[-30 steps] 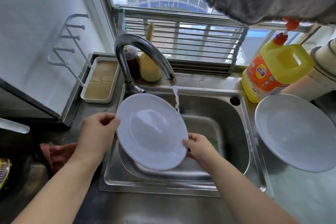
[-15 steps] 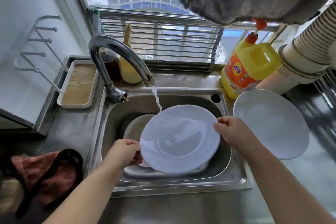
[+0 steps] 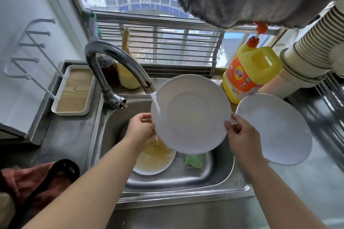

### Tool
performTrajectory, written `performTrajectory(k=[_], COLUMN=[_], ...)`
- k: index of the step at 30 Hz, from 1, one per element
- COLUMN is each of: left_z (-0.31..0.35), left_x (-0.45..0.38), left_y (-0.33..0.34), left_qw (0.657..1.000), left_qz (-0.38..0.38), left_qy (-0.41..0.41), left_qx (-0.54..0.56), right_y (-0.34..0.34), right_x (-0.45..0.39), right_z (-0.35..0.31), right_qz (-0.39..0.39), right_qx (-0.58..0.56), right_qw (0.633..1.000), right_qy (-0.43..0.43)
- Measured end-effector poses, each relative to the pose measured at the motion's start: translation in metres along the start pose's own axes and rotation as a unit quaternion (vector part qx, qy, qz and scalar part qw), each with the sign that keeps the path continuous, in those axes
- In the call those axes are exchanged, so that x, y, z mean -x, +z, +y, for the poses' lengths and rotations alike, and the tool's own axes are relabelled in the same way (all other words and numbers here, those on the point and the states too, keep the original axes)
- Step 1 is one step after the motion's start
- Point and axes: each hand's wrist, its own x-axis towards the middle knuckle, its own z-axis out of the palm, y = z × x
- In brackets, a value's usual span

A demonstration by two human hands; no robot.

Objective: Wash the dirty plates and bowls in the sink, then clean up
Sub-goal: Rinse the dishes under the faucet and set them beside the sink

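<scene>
I hold a white plate [image 3: 191, 113] tilted above the steel sink [image 3: 219, 176], its underside towards me. My left hand [image 3: 140, 128] grips its left rim and my right hand [image 3: 242, 135] grips its right rim. Water from the curved faucet [image 3: 119, 65] runs onto the plate's left edge and drips down. Below it in the basin lies a dirty plate [image 3: 154, 160] smeared with yellowish residue, partly hidden by my left forearm. A green sponge [image 3: 194, 160] lies beside it.
A second white plate [image 3: 275, 128] rests on the counter right of the sink. A yellow detergent bottle [image 3: 249, 72] stands behind it. A wooden tray [image 3: 73, 93] sits at left, and a reddish cloth with a black strap [image 3: 37, 178] at lower left.
The plate has been lifted and shifted right, turned more upright under the water stream. The dirty plate and sponge beneath it have come into view. My left hand moved up the rim.
</scene>
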Motion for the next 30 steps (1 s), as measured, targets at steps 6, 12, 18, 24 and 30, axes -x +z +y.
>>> performTrajectory(k=[6, 12, 18, 24, 30], left_z=[0.012, 0.014, -0.009, -0.049, -0.067], left_x=[0.013, 0.047, 0.046, 0.042, 0.049], left_y=[-0.041, -0.076, -0.094, -0.059, -0.021], left_qw=[0.986, 0.971, 0.987, 0.98, 0.922], left_qz=[0.067, 0.115, 0.111, 0.042, -0.111], left_qy=[0.145, 0.175, -0.007, -0.192, -0.36], left_qx=[-0.052, -0.112, -0.113, 0.008, 0.091], right_y=[0.047, 0.096, 0.087, 0.04, 0.004], right_x=[-0.002, 0.006, 0.007, -0.023, -0.064], right_z=[0.006, 0.003, -0.002, -0.024, -0.06], right_qz=[-0.106, -0.209, -0.26, -0.237, -0.219], right_qx=[-0.144, -0.155, -0.061, -0.02, 0.083], right_qw=[0.981, 0.951, 0.949, 0.949, 0.951], right_qy=[0.073, 0.164, 0.17, 0.204, 0.203])
